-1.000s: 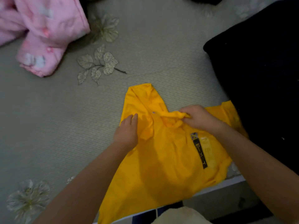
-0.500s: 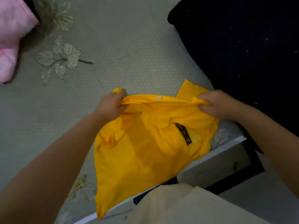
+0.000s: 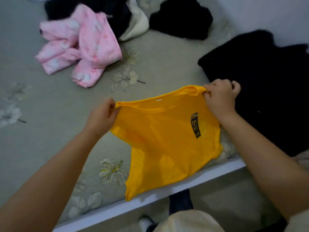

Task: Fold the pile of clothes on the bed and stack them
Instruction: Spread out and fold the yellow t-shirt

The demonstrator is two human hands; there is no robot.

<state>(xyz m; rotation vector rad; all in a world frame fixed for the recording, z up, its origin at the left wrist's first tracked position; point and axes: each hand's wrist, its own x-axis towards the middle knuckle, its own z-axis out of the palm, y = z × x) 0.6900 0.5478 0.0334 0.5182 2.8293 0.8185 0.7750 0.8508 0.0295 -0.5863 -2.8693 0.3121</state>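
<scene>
My left hand (image 3: pixel 102 115) and right hand (image 3: pixel 220 97) pinching the yellow shirt (image 3: pixel 165 141) by its shoulders, lifted above the bed (image 3: pixel 50 114), pink garment (image 3: pixel 82 47) beyond the shirt

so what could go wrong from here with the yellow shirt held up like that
The yellow shirt hangs from pinches by the left hand and right hand at its top edge; its lower hem droops over the white bed edge, so it may slide off toward the floor when lowered. The black garment lies close by the right hand, so the shirt could land partly on it and fold unevenly.
</scene>
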